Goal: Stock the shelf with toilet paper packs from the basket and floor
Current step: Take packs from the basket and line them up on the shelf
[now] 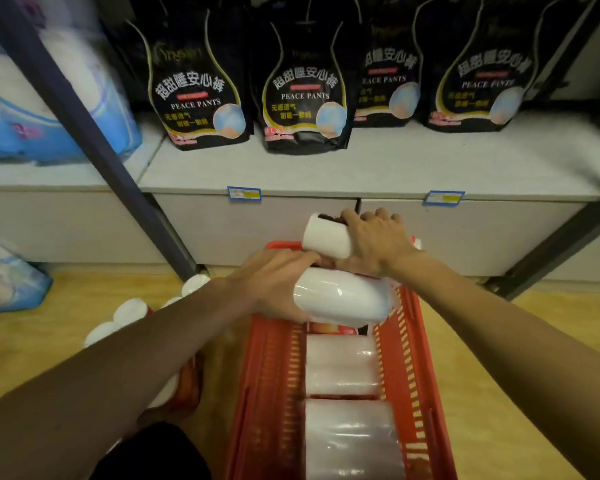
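A red plastic basket (271,375) stands on the floor in front of the shelf (326,164). Several white toilet paper packs lie in it, one (342,365) mid-basket and another (350,441) at the near end. My left hand (274,278) grips a white pack (343,296) lifted over the basket's far end. My right hand (374,240) grips a second white pack (326,235) just above and behind it. More white packs (129,310) lie on the floor to the left of the basket.
Several black "Peace Pants" bags (302,98) stand along the back of the grey shelf, with bare shelf in front of them. Blue-and-white tissue bundles (49,109) fill the left bay. A dark upright post (94,133) divides the bays. Another bundle (4,275) sits on the wooden floor at left.
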The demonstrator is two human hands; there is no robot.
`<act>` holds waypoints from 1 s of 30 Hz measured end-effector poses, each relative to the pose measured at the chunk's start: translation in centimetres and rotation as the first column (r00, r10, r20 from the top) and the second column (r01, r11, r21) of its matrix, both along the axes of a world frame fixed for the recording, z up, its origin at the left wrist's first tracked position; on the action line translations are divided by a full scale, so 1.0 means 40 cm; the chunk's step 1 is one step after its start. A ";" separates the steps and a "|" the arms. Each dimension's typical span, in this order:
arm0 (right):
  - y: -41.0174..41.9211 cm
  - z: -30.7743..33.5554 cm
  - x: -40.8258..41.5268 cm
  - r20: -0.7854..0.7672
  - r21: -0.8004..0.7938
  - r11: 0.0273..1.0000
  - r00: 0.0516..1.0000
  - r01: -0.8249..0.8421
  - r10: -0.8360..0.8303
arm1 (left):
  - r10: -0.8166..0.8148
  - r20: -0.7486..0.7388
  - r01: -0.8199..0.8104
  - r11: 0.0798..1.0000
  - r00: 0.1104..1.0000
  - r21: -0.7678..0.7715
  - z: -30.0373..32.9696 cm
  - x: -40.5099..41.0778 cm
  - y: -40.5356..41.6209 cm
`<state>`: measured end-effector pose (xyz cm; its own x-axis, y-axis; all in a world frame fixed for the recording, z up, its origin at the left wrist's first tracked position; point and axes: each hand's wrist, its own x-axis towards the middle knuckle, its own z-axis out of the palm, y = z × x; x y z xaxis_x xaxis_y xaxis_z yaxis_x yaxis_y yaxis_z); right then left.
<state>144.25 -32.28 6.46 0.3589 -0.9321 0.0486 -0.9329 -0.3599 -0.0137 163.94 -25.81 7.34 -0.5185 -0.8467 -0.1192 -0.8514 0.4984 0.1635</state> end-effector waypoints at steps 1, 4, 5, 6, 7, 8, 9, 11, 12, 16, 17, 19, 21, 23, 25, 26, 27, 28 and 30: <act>-0.009 0.015 0.003 0.003 -0.005 1.000 1.000 -0.004 0.004 | -0.003 0.009 0.003 1.000 1.000 -0.016 0.020 0.011 -0.008; -0.014 0.070 0.013 0.108 0.032 0.999 0.994 0.026 -0.029 | -0.055 0.079 0.065 0.989 0.995 -0.134 0.083 0.054 -0.019; -0.008 0.096 0.014 0.160 0.057 0.997 0.986 0.045 -0.053 | -0.087 0.109 0.103 0.983 0.990 -0.154 0.104 0.069 -0.020; -0.002 0.121 0.016 0.209 0.081 0.995 0.975 0.063 -0.079 | -0.120 0.133 0.139 0.979 0.984 -0.150 0.126 0.083 -0.019; 0.005 0.147 0.016 0.255 0.100 0.992 0.961 0.081 -0.104 | -0.159 0.155 0.181 0.974 0.975 -0.138 0.151 0.095 -0.019; 0.011 0.176 0.017 0.294 0.117 0.988 0.947 0.099 -0.129 | -0.196 0.177 0.220 0.967 0.964 -0.131 0.178 0.105 -0.019; 0.016 0.209 0.017 0.325 0.131 0.985 0.933 0.114 -0.151 | -0.227 0.189 0.253 0.959 0.955 -0.127 0.213 0.112 -0.023; 0.029 0.279 0.016 0.374 0.147 0.981 0.911 0.127 -0.174 | -0.267 0.180 0.289 0.951 0.947 -0.110 0.285 0.122 -0.027; 0.035 0.315 0.016 0.393 0.135 0.982 0.903 0.129 -0.173 | -0.280 0.176 0.301 0.948 0.944 -0.103 0.322 0.126 -0.028; 0.053 0.457 0.028 0.400 0.048 0.993 0.909 0.104 -0.114 | -0.295 0.162 0.313 0.945 0.942 -0.098 0.476 0.135 -0.034; 0.055 0.491 0.033 0.381 0.023 0.996 0.920 0.090 -0.092 | -0.291 0.158 0.309 0.946 0.944 -0.100 0.513 0.140 -0.035; 0.061 0.555 0.047 0.330 -0.030 0.997 0.942 0.072 -0.058 | -0.292 0.162 0.310 0.946 0.943 -0.098 0.583 0.150 -0.034; 0.067 0.632 0.066 0.293 -0.086 0.995 0.956 0.052 -0.025 | -0.284 0.177 0.305 0.946 0.942 -0.106 0.664 0.165 -0.032; 0.074 0.716 0.083 0.266 -0.136 0.991 0.964 0.017 0.020 | -0.281 0.181 0.305 0.945 0.942 -0.117 0.753 0.180 -0.026; 0.081 0.812 0.096 0.236 -0.184 0.983 0.969 -0.027 0.071 | -0.285 0.186 0.309 0.944 0.940 -0.116 0.846 0.201 -0.020; 0.086 0.859 0.103 0.213 -0.198 0.979 0.972 -0.053 0.095 | -0.285 0.193 0.310 0.944 0.939 -0.116 0.891 0.212 -0.019; 0.090 0.906 0.109 0.186 -0.210 0.974 0.975 -0.081 0.121 | -0.282 0.201 0.308 0.944 0.938 -0.117 0.933 0.225 -0.021; 0.094 0.952 0.115 0.157 -0.217 0.970 0.977 -0.109 0.145 | -0.277 0.204 0.306 0.944 0.939 -0.125 0.978 0.236 -0.020; 0.103 1.039 0.125 0.117 -0.235 0.960 0.976 -0.152 0.183 | -0.276 0.219 0.310 0.941 0.936 -0.140 1.065 0.256 -0.018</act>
